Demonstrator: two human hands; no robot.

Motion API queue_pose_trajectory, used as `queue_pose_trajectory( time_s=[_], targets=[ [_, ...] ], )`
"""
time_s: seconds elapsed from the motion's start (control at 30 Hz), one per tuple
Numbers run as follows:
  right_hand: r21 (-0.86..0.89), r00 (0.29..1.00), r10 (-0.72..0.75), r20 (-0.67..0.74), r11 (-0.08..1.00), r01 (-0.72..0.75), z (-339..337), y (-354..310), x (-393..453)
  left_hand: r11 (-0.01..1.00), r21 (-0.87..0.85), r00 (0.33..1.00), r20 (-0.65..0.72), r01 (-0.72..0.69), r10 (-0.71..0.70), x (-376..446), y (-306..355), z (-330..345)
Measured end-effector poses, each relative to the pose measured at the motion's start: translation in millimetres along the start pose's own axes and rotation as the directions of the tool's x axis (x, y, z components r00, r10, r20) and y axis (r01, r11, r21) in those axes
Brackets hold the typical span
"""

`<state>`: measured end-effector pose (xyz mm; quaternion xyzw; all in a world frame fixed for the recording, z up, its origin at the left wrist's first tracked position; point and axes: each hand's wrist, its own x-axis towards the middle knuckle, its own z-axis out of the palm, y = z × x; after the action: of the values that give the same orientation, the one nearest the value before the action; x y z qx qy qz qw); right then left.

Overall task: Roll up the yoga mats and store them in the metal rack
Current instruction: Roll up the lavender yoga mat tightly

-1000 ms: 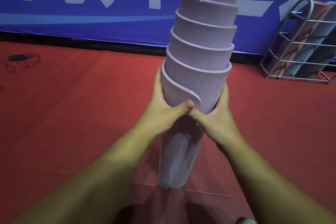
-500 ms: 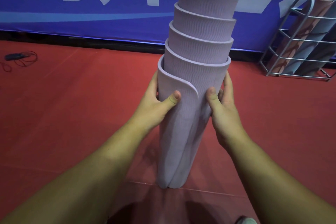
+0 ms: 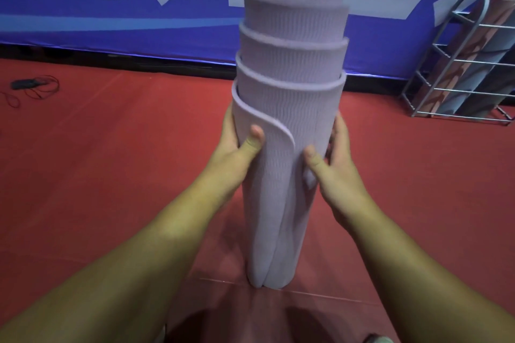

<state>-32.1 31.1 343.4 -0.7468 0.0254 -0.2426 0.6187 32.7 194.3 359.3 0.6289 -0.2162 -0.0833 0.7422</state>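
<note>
Lavender mat (image 3: 287, 147) rolled, standing on end on red floor (image 3: 111, 175), mid-frame, layers telescoped upward. Left hand (image 3: 237, 153) wraps roll's left side, thumb pinning loose outer flap; right hand (image 3: 331, 159) clamps right side, thumb on front. Risk: ease grip → flap springs, roll unwinds; telescoped core could slide further or topple roll in transit. Metal rack (image 3: 457, 64) at floor's far right edge vs blue banner (image 3: 139, 22), already holds rolled mats. Black gadget w/ red cord (image 3: 25, 86) far left.
</note>
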Motion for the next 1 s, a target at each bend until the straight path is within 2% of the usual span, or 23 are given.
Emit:
queue_pose_trajectory(
  time_s=[0.1,0.23,0.37,0.5,0.63,0.77,0.9,1.0],
  targets=[
    [0.014,0.999,0.038,-0.039,0.999,-0.037,2.9,1.3,-0.6,1.000,0.029,0.999,0.033,0.009,-0.010,-6.3,-2.4,5.7],
    [0.056,0.994,0.015,-0.106,0.998,-0.009,-3.6,-4.5,7.7,0.995,0.069,0.996,0.056,-0.072,0.068,-1.9,12.7,9.5],
    [-0.004,0.998,0.047,-0.050,0.999,-0.048,5.8,1.3,2.7,0.997,0.070,1.000,0.023,0.011,-0.013,-6.7,1.1,6.9],
    [0.054,0.998,-0.034,-0.044,0.998,0.036,2.1,-9.4,8.5,0.999,0.038,0.999,-0.024,0.026,-0.025,-3.5,4.6,5.7],
    [-0.052,0.999,-0.033,-0.019,0.998,0.032,6.3,-5.6,2.0,0.996,0.038,0.996,-0.035,0.086,-0.085,-7.4,-1.3,11.1],
    [0.046,0.997,-0.063,-0.042,0.997,0.065,-0.6,-15.0,6.8,0.999,0.024,0.999,-0.036,0.029,-0.028,-4.2,5.7,11.6],
    [-0.006,1.000,0.003,-0.012,1.000,-0.003,10.3,-4.5,-1.7,0.996,0.036,0.996,-0.043,0.077,-0.076,-10.7,-2.7,12.4],
    [0.098,0.997,0.005,-0.077,0.995,0.003,5.9,-4.0,6.5,0.999,0.049,0.997,-0.071,0.021,-0.017,-6.8,2.8,13.5]
  ],
)
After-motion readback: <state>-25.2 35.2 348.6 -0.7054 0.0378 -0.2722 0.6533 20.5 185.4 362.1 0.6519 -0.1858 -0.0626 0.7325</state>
